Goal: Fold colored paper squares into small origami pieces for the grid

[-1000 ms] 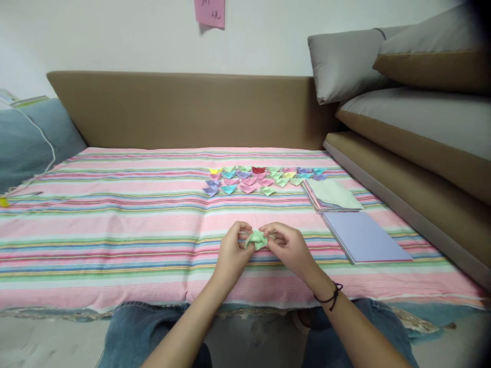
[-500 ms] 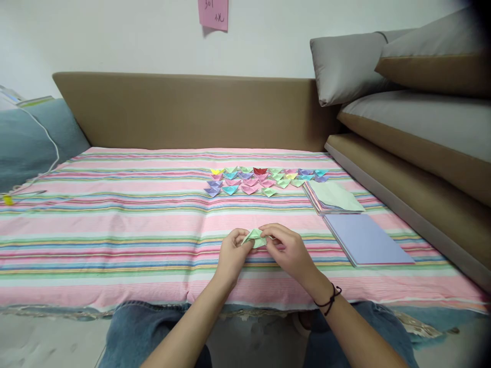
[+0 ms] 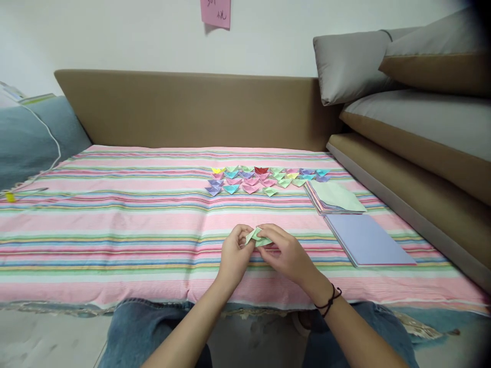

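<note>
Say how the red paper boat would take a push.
Being folded paper, the red boat is probably light and easily shifted. Its thin pointed ends would likely crease under pressure. Pushed nearer, it may bump the pink boats in front.

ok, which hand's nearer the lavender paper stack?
Right: the right hand is left of the lavender paper stack, with a gap; the left hand is farther left.

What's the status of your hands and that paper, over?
Left hand, right hand: both pinching the green paper. Paper folded, partly covered by the hands. Boats lie beyond, out of the way.
</note>
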Demonstrator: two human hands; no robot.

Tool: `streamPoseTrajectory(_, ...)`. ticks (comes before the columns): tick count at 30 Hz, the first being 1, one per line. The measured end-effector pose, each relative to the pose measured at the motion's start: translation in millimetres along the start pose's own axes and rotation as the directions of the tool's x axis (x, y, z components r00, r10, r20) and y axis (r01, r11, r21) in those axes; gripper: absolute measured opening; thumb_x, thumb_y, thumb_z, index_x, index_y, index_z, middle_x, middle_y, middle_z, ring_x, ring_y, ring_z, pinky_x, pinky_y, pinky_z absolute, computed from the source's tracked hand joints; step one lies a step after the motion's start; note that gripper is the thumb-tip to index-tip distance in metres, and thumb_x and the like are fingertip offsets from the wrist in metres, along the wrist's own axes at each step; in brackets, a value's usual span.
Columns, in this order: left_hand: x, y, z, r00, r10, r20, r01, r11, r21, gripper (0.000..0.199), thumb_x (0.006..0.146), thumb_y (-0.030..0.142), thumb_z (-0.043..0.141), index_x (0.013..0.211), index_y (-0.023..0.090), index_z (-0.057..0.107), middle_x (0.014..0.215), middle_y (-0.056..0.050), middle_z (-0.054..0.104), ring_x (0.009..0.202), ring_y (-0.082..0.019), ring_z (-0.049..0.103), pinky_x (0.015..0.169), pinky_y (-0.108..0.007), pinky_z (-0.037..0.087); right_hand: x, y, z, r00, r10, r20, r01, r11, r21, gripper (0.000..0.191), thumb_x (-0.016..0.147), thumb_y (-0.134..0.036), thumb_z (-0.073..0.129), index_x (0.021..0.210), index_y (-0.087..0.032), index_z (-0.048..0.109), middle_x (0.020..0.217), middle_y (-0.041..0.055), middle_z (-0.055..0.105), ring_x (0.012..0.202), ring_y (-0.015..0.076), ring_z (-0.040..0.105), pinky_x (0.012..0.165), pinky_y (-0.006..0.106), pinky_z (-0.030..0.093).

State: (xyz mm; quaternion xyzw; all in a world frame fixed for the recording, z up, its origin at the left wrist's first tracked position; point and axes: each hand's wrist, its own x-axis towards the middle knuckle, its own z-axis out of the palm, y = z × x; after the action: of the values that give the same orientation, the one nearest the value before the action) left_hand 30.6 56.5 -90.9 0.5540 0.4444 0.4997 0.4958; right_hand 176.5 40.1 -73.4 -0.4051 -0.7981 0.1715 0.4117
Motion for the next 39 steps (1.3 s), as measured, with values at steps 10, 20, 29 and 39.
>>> streamPoseTrajectory(10,-6,5,3.1,1.000,0.012,0.014,-0.013,0.995,0.098,0.017,0.068,0.012,0.050,0.084,0.019,0.052,0.066,0.003,0.056,0.063,-0.014,0.054,0.060,-0.024,0.041,-2,7,5,0.990,0.066,-0.126,-0.066,0.998,0.003,0.019,0.076,-0.006,0.051,0.081,-0.021,0.063,0.103,0.0079,0.058,0.093,0.0212,0.057,0.082,0.036,0.048)
streamPoseTrajectory(20,-5,-5,9.4,0.986,-0.154,0.070,0.164,0.971,-0.176,0.017,0.063,0.015,0.055,0.079,0.018,0.050,0.059,0.005,0.053,0.056,-0.012,0.050,0.055,-0.022,0.043,-1,3,2,0.977,-0.211,-0.017,0.186,0.892,-0.412,0.022,0.085,-0.007,0.047,0.085,-0.018,0.066,0.097,0.0105,0.058,0.093,0.0239,0.047,0.078,0.039,0.042)
streamPoseTrajectory(29,-4,-12,6.8,0.990,-0.127,0.061,0.132,0.987,-0.092,0.017,0.064,0.015,0.052,0.081,0.018,0.051,0.061,0.003,0.055,0.060,-0.014,0.053,0.058,-0.024,0.043,-3,5,3,0.991,-0.111,-0.073,0.077,0.928,-0.364,0.014,0.085,-0.012,0.055,0.088,-0.018,0.067,0.068,0.0039,0.058,0.074,0.0194,0.049,0.069,0.033,0.037)
streamPoseTrajectory(39,-5,-9,7.4,0.998,-0.055,0.018,0.054,0.998,0.030,0.015,0.064,0.010,0.050,0.077,0.018,0.051,0.057,0.005,0.052,0.052,-0.010,0.045,0.051,-0.021,0.034,-1,2,2,0.996,-0.064,-0.056,0.047,0.964,-0.261,0.014,0.079,-0.009,0.059,0.075,-0.020,0.068,0.066,0.0016,0.065,0.074,0.0193,0.050,0.070,0.034,0.036)
